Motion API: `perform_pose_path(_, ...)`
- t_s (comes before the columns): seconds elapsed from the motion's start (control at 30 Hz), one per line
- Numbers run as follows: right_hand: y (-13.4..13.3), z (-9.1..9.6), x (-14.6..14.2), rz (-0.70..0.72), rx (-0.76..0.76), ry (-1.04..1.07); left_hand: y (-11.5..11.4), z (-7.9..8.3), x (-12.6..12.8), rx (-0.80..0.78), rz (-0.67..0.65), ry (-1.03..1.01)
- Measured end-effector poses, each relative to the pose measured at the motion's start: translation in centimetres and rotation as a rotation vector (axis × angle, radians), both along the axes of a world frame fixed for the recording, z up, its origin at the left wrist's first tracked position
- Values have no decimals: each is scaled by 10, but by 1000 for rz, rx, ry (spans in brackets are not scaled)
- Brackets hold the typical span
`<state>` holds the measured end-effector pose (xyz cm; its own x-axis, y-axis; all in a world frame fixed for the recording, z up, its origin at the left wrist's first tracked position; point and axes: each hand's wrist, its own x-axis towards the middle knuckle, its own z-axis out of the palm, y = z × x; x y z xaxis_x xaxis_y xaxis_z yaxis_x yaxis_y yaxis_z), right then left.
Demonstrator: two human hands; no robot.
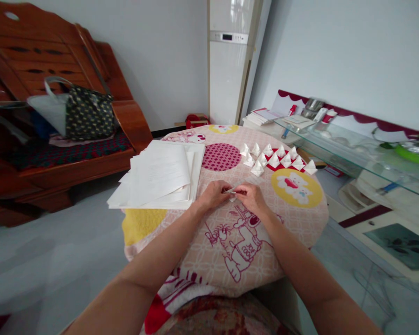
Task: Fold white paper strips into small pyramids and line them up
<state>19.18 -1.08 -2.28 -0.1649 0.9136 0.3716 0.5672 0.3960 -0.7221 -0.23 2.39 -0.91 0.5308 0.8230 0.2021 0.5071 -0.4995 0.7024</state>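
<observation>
Both hands meet over the middle of the cloth-covered table. My left hand (215, 194) is closed on the left side of a small folded piece of white paper (232, 197). From the other side my right hand (250, 195) pinches the same piece; its fingers partly hide the folds. Behind and to the right of my hands, several folded white paper shapes (257, 168) with pointed tops stand in rough rows. To the left lies a thick, uneven stack of white paper sheets (160, 172), the top one faintly printed.
A patterned pink tablecloth (216, 260) covers the round table. At right stands a glass-topped stand (356, 151) with metal containers and papers. A wooden bench (56, 167) at left carries a dark patterned bag (89, 111). A tall white cabinet-like unit (228, 70) stands in the corner.
</observation>
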Motion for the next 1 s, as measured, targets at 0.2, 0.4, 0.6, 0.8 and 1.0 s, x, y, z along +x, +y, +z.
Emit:
perform_pose_path(0.2,4,-7,0,2,18,-52,-1,1,0,85,95,0)
perform_pose_path(0.4,4,-7,1,9,41,-98,-8,4,2,77,38,20)
perform_pose_path(0.6,4,-7,0,7,48,-130,-7,3,2,94,56,38)
perform_pose_path(0.8,2,-6,-2,-1,57,-165,-1,4,-1,20,111,64)
perform_pose_path(1.0,1,-3,-4,-17,55,-227,-1,11,-1,-13,115,82)
